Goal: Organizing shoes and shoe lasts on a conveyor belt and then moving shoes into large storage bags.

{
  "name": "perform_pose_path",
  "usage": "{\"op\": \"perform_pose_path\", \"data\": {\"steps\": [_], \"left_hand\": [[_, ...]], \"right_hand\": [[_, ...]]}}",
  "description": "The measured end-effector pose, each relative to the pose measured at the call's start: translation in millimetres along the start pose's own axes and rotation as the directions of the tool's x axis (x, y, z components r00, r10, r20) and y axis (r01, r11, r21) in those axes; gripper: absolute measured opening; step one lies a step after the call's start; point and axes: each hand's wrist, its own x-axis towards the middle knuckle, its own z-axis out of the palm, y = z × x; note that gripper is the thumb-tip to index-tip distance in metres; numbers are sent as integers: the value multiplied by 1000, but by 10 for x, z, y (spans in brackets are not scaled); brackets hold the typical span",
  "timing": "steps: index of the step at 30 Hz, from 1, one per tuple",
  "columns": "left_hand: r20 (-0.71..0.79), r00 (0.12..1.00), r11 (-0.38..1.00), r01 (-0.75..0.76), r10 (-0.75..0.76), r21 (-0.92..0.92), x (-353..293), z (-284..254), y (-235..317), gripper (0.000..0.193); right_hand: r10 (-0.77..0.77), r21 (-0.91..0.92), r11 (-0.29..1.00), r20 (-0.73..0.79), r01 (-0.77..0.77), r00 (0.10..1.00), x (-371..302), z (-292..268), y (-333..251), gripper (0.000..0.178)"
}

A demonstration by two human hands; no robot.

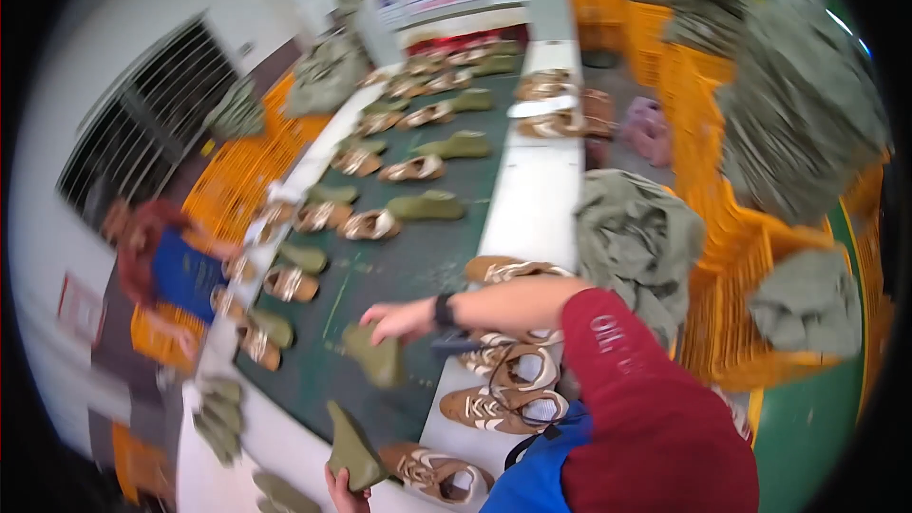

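Note:
My right hand (401, 320) reaches over the dark conveyor belt (366, 271), its fingers closed on the top of an olive-green shoe last (378, 361). The last hangs toe-down, slightly blurred, at the belt's near part. Lower in the picture, my left hand (344, 492) grips the underside of a second green shoe last (351, 446), which stands tilted above the belt's near corner. Just right of it sits a brown sneaker (437, 470) with white stripes. Several more brown sneakers (503, 408) line the white ledge beside my right forearm.
Brown shoes and green lasts (426, 206) lie in rows along the belt toward a machine opening (465, 28). Spare lasts (220, 413) rest on the left ledge. A co-worker in a blue apron (185, 271) stands across the belt. Orange crates (708, 256) and grey-green cloths (636, 237) crowd the right.

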Motion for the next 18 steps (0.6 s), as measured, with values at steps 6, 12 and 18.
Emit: {"op": "perform_pose_path", "data": {"steps": [6, 12, 18], "left_hand": [[-253, 954, 987, 149, -160, -61, -1312, -113, -316, 53], [-684, 722, 995, 70, -104, -76, -2866, -146, -487, 71], [-902, 429, 998, 14, 51, 63, -3783, 104, -114, 65]], "right_hand": [[91, 203, 978, -169, -56, 981, -576, -1002, 490, 51], [89, 45, 996, -319, -79, 944, -528, -1317, 982, 38], [242, 182, 964, -312, -192, 919, -419, -1147, 889, 38]]}}
